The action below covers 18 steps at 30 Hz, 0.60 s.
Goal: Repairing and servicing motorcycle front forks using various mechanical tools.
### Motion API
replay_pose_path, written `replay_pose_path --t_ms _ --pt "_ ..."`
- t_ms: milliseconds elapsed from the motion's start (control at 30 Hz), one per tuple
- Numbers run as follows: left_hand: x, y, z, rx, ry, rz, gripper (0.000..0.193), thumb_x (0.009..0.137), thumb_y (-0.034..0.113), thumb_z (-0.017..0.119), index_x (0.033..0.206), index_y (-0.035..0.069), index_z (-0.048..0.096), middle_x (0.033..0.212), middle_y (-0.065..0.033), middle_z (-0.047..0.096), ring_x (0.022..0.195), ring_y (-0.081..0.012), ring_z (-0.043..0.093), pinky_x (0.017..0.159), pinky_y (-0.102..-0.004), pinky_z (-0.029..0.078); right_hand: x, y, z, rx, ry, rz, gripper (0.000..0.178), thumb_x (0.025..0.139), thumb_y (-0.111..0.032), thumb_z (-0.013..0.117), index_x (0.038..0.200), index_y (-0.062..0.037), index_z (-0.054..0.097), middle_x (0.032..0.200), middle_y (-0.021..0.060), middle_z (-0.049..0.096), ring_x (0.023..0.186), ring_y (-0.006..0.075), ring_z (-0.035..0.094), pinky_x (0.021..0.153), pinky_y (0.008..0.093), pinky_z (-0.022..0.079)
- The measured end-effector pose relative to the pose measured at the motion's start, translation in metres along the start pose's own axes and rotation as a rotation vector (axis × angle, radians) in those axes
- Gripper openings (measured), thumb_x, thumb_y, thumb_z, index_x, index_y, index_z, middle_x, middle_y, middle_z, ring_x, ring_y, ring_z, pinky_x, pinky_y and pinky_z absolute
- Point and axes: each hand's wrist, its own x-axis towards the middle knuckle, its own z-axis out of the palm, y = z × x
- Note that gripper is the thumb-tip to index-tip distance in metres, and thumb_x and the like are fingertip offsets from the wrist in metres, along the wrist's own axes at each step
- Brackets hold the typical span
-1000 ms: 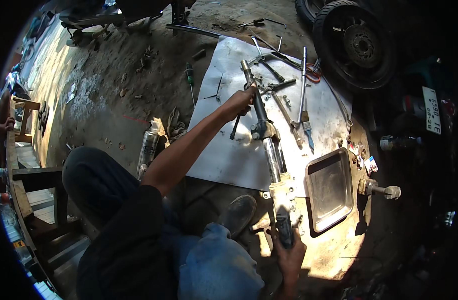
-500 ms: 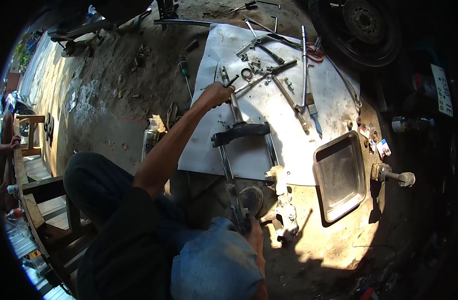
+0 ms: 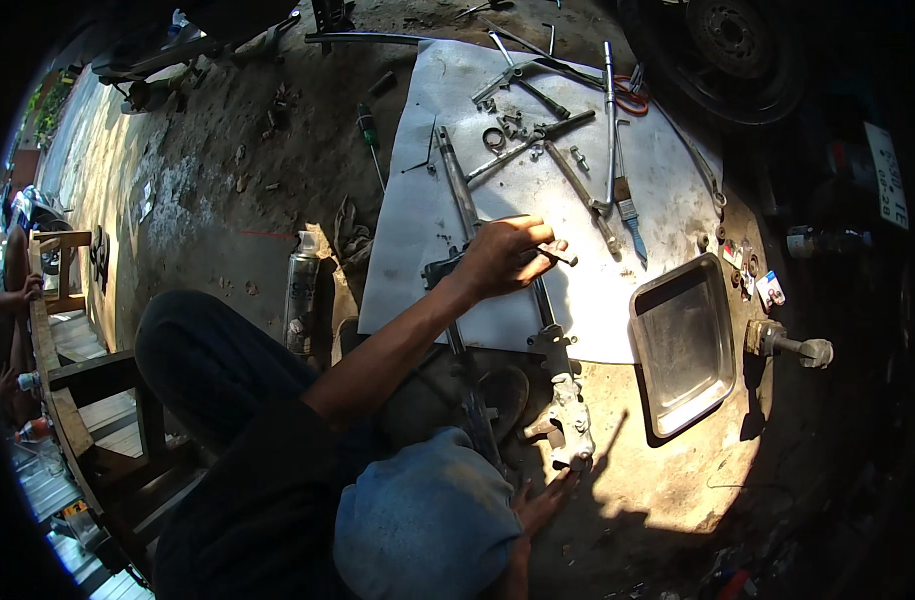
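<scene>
A motorcycle front fork point(image 3: 440, 268) lies along a white sheet, its steering stem point(image 3: 458, 185) pointing away and its two legs reaching toward me. My left hand point(image 3: 508, 258) is above the fork clamp, closed on a short metal rod point(image 3: 560, 253) whose rounded end sticks out to the right. Low in the view, my right hand point(image 3: 543, 503) has its fingers spread and reaches to the lower end of the right fork leg point(image 3: 573, 425), fingertips at or touching it. The left fork leg point(image 3: 478, 415) runs down beside it, partly hidden by blue cloth point(image 3: 428, 515).
Wrenches, bolts and a brush point(image 3: 630, 225) lie on the sheet point(image 3: 398, 290). A metal tray point(image 3: 683, 345) sits at right, near a piston-like part point(image 3: 788, 345). A spray can point(image 3: 301, 285) and green screwdriver point(image 3: 368, 125) are at left, with a wooden frame point(image 3: 73, 410) beyond.
My left hand has left the steering stem, coming nearer and to the right with the rod. My right hand has shifted from the left leg's lower end to the right leg's, and the fork has turned slightly.
</scene>
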Motion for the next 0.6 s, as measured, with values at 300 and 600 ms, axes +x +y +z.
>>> replay_pose_path --t_ms 300,600 --pt "-0.021 0.008 0.028 0.095 -0.105 0.104 0.024 0.09 0.025 0.069 0.082 0.004 0.06 0.079 -0.0124 0.053 0.079 -0.0324 0.058 0.074 -0.0425 0.049 0.03 0.026 0.018 -0.295 -0.108 0.122 0.071 0.087 -0.025 0.074 0.145 0.0015 0.043 0.15 0.0289 0.038 0.142 0.0448 0.033 0.114 0.0529 0.031" --pt "-0.025 0.006 0.029 0.059 -0.155 0.069 0.027 0.092 0.027 0.067 0.08 0.005 0.057 0.076 -0.0125 0.055 0.073 -0.0339 0.06 0.071 -0.0418 0.05 0.035 -0.015 -0.043 0.42 -0.571 0.246 0.078 0.08 -0.023 0.078 0.144 0.0057 0.043 0.137 0.0296 0.053 0.128 0.0373 0.053 0.107 0.0408 0.041"
